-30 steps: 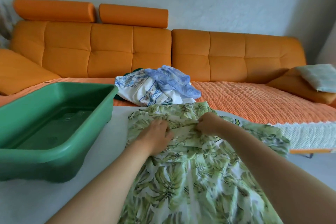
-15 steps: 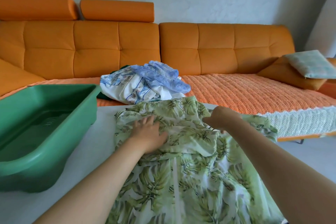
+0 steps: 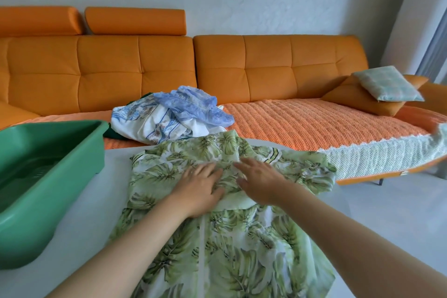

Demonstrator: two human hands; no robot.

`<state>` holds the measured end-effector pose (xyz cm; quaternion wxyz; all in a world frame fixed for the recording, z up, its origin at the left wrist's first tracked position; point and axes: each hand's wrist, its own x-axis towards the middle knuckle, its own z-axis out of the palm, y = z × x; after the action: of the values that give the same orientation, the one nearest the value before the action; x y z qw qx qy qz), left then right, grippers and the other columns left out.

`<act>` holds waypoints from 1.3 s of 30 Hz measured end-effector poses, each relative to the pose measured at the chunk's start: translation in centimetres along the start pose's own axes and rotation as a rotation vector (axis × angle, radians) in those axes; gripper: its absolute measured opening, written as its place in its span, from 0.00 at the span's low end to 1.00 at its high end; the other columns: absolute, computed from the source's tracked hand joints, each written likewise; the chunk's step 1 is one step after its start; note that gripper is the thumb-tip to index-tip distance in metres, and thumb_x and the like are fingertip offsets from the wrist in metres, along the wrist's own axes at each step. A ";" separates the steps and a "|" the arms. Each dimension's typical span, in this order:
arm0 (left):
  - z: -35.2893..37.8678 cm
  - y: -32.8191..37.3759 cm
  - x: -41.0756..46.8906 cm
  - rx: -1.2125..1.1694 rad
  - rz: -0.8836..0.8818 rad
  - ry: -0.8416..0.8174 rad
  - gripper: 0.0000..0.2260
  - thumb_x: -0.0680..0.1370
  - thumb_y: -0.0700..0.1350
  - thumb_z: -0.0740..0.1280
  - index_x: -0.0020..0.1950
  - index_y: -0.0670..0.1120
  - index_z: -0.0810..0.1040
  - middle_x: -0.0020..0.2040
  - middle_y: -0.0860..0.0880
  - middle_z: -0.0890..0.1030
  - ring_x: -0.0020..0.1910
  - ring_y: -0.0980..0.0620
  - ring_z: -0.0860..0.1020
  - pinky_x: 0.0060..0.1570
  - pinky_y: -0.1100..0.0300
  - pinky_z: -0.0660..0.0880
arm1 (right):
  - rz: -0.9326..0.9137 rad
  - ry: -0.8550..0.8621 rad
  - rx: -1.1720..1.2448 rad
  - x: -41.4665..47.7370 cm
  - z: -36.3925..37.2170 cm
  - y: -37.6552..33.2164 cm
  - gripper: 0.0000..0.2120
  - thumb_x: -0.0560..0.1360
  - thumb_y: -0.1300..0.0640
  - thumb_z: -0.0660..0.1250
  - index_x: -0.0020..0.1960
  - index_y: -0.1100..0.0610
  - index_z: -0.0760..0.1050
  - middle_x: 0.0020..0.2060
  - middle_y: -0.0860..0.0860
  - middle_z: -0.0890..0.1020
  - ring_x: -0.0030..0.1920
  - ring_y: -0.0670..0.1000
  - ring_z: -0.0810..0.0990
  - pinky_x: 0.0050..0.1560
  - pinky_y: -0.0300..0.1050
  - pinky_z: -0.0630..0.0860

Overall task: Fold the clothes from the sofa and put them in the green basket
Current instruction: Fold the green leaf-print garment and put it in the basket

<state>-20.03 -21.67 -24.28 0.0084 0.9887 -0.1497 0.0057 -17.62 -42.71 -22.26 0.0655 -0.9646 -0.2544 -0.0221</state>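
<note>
A green leaf-print garment [image 3: 217, 244] lies spread on the white table [image 3: 101, 201] in front of me. My left hand [image 3: 200, 189] lies flat on its upper middle, fingers straight. My right hand [image 3: 258, 181] rests flat beside it, fingers stretched toward the left, pressing the cloth. The green basket [image 3: 48, 176] stands on the table at the left and looks empty. On the orange sofa [image 3: 266, 75] behind the table sits a pile of clothes [image 3: 169, 116], white with blue print and a light blue piece on top.
An orange cushion [image 3: 358, 101] with a pale patterned pillow [image 3: 387, 84] on it lies at the sofa's right end. A woven orange cover with a white lace edge [image 3: 362, 152] drapes the seat. Pale floor shows at the right.
My right hand, curled on the cloth before, has opened and now lies flat beside the left. Both hands sit close together on the garment. The view shifted slightly right.
</note>
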 end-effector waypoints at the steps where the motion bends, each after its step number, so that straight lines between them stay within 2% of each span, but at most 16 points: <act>1: 0.3 0.7 0.1 -0.025 0.005 -0.013 0.30 0.81 0.65 0.45 0.81 0.57 0.46 0.82 0.53 0.42 0.80 0.50 0.42 0.76 0.44 0.40 | -0.029 -0.074 -0.028 -0.4 0.5 -0.1 0.27 0.84 0.43 0.49 0.80 0.49 0.51 0.80 0.52 0.55 0.80 0.55 0.52 0.77 0.60 0.50; 4: 1.2 2.4 0.3 -0.013 -0.020 -0.170 0.29 0.81 0.66 0.43 0.79 0.62 0.36 0.80 0.54 0.35 0.78 0.49 0.34 0.76 0.41 0.37 | -0.037 -0.262 -0.161 -1.6 1.7 0.6 0.30 0.84 0.40 0.44 0.81 0.52 0.45 0.81 0.53 0.45 0.80 0.54 0.42 0.78 0.63 0.45; 6: 1.0 2.8 0.8 0.009 -0.051 -0.235 0.29 0.80 0.67 0.43 0.78 0.64 0.34 0.79 0.53 0.33 0.78 0.47 0.32 0.75 0.38 0.36 | -0.010 -0.282 -0.110 -1.9 1.6 1.3 0.30 0.84 0.39 0.43 0.82 0.51 0.44 0.81 0.52 0.44 0.80 0.53 0.41 0.78 0.61 0.43; 9: -0.2 3.6 2.0 0.026 -0.082 -0.232 0.28 0.80 0.67 0.42 0.79 0.64 0.39 0.81 0.50 0.40 0.80 0.45 0.39 0.75 0.38 0.38 | 0.051 -0.126 0.100 -1.9 0.3 2.7 0.27 0.84 0.41 0.47 0.81 0.50 0.55 0.80 0.52 0.56 0.80 0.53 0.53 0.78 0.58 0.49; 12: -1.4 5.0 3.5 0.030 -0.025 -0.053 0.28 0.81 0.65 0.44 0.81 0.59 0.50 0.82 0.50 0.49 0.80 0.46 0.47 0.76 0.41 0.43 | 0.164 0.129 0.086 -2.6 -1.4 5.7 0.21 0.82 0.55 0.53 0.75 0.49 0.67 0.72 0.51 0.72 0.70 0.55 0.71 0.72 0.56 0.66; 14: -1.6 6.2 4.6 -0.012 0.022 -0.042 0.31 0.79 0.69 0.44 0.81 0.60 0.51 0.82 0.53 0.48 0.80 0.47 0.46 0.76 0.41 0.44 | 0.269 0.177 0.030 -3.6 -2.3 7.9 0.24 0.77 0.62 0.56 0.70 0.46 0.72 0.68 0.50 0.75 0.66 0.53 0.74 0.65 0.55 0.73; 18: 0.8 8.6 6.3 -0.058 0.019 -0.243 0.31 0.79 0.70 0.45 0.80 0.64 0.41 0.81 0.53 0.37 0.79 0.48 0.35 0.76 0.41 0.37 | 0.383 0.063 -0.006 -5.2 -3.0 11.7 0.25 0.73 0.58 0.62 0.69 0.44 0.73 0.66 0.48 0.73 0.63 0.53 0.73 0.56 0.51 0.76; 21: 2.1 9.3 7.4 -0.065 -0.035 -0.232 0.31 0.79 0.69 0.44 0.79 0.62 0.38 0.80 0.51 0.34 0.78 0.47 0.32 0.75 0.42 0.33 | 0.405 -0.050 -0.087 -5.8 -2.5 13.5 0.26 0.77 0.54 0.64 0.74 0.44 0.66 0.66 0.48 0.70 0.58 0.54 0.77 0.43 0.45 0.75; 23: 1.7 9.6 8.1 -0.062 -0.052 -0.236 0.34 0.78 0.72 0.43 0.80 0.61 0.39 0.80 0.50 0.35 0.79 0.46 0.33 0.75 0.40 0.33 | 0.404 -0.099 -0.149 -5.7 -2.1 13.9 0.27 0.79 0.53 0.63 0.77 0.43 0.61 0.67 0.49 0.70 0.59 0.55 0.77 0.41 0.44 0.74; 25: 1.0 10.3 8.6 -0.066 -0.059 -0.204 0.37 0.76 0.74 0.42 0.81 0.59 0.43 0.81 0.51 0.37 0.80 0.45 0.37 0.75 0.38 0.37 | 0.419 -0.132 -0.176 -5.5 -2.0 13.7 0.26 0.79 0.57 0.63 0.74 0.44 0.63 0.66 0.50 0.71 0.58 0.56 0.77 0.43 0.46 0.76; 28: -0.1 11.9 8.8 -0.155 0.006 -0.016 0.30 0.80 0.66 0.52 0.80 0.56 0.56 0.81 0.53 0.52 0.79 0.47 0.51 0.75 0.42 0.51 | 0.443 -0.031 -0.145 -4.7 -2.2 13.1 0.12 0.76 0.64 0.61 0.56 0.54 0.75 0.52 0.52 0.76 0.48 0.54 0.79 0.44 0.48 0.80; 30: -0.9 13.1 8.9 -0.400 0.051 0.060 0.23 0.82 0.56 0.59 0.78 0.55 0.62 0.76 0.52 0.65 0.75 0.49 0.61 0.71 0.49 0.61 | 0.455 0.109 -0.009 -4.0 -2.6 12.7 0.08 0.76 0.63 0.59 0.47 0.55 0.76 0.45 0.50 0.76 0.42 0.51 0.78 0.35 0.45 0.77; 32: -1.8 14.1 8.9 -0.725 0.039 0.050 0.24 0.81 0.56 0.63 0.76 0.56 0.64 0.70 0.56 0.72 0.69 0.53 0.71 0.62 0.56 0.67 | 0.435 0.239 0.158 -3.3 -3.3 12.1 0.08 0.76 0.61 0.58 0.42 0.54 0.75 0.42 0.49 0.76 0.38 0.50 0.77 0.30 0.43 0.71; 35: -3.6 14.5 8.8 -1.009 -0.027 0.040 0.33 0.71 0.65 0.69 0.74 0.58 0.65 0.61 0.58 0.78 0.59 0.57 0.76 0.57 0.55 0.72 | 0.352 0.412 0.382 -2.5 -4.5 11.0 0.11 0.75 0.62 0.60 0.43 0.49 0.77 0.40 0.46 0.78 0.36 0.46 0.76 0.29 0.41 0.69; 36: -4.2 14.2 8.7 -1.060 -0.050 0.053 0.32 0.70 0.64 0.71 0.72 0.57 0.68 0.57 0.57 0.80 0.55 0.56 0.79 0.55 0.55 0.75 | 0.323 0.467 0.466 -2.3 -4.8 10.5 0.12 0.75 0.63 0.61 0.44 0.48 0.78 0.39 0.45 0.79 0.35 0.45 0.77 0.28 0.39 0.69; 39: -5.5 12.5 8.5 -1.164 -0.089 0.141 0.18 0.75 0.48 0.74 0.64 0.50 0.78 0.47 0.52 0.85 0.43 0.55 0.84 0.41 0.60 0.81 | 0.261 0.568 0.647 -2.0 -5.5 9.2 0.11 0.76 0.62 0.67 0.46 0.45 0.80 0.40 0.41 0.81 0.37 0.42 0.80 0.30 0.33 0.72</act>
<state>-15.68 -35.98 -18.46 0.5601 0.8239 -0.0857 -0.0121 -14.85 -52.41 -18.01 0.4334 -0.8742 -0.0962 -0.1969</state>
